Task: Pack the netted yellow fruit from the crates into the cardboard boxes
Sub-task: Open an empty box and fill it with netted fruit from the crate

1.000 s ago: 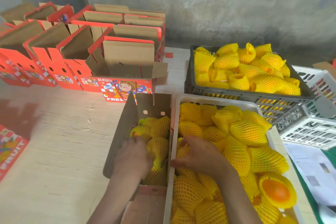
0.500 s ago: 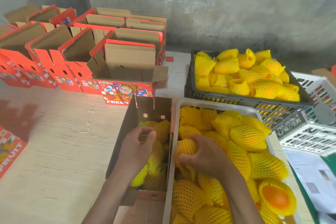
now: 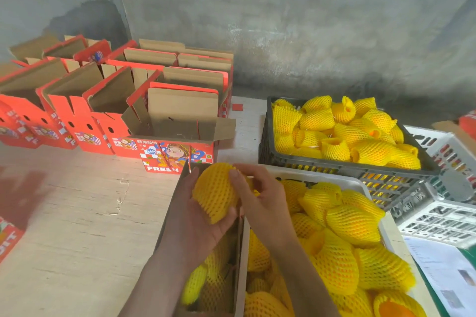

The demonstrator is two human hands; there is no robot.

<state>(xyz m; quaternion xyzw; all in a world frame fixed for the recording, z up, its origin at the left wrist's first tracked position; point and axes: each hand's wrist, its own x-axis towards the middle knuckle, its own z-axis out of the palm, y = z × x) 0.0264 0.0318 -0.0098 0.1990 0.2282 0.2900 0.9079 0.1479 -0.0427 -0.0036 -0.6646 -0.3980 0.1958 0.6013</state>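
A netted yellow fruit (image 3: 215,192) is held up above the open cardboard box (image 3: 170,216) in front of me. My left hand (image 3: 198,224) cups it from below and the left, palm up. My right hand (image 3: 260,198) grips its right side with curled fingers. Several netted fruits (image 3: 213,278) lie in the box under my hands. The white crate (image 3: 386,226) to the right holds many more netted fruits (image 3: 345,260). Behind it a dark crate (image 3: 334,167) is heaped with the same fruit (image 3: 342,128).
Rows of empty red boxes (image 3: 108,100) with raised flaps stand at the back left. An overturned white crate (image 3: 443,203) and printed papers (image 3: 443,273) lie at the right. A red box corner (image 3: 7,239) pokes in at the left edge. A grey wall rises behind.
My right hand lifted a netted fruit out of the white crate toward the box. My left hand came up out of the box and took the fruit from below.
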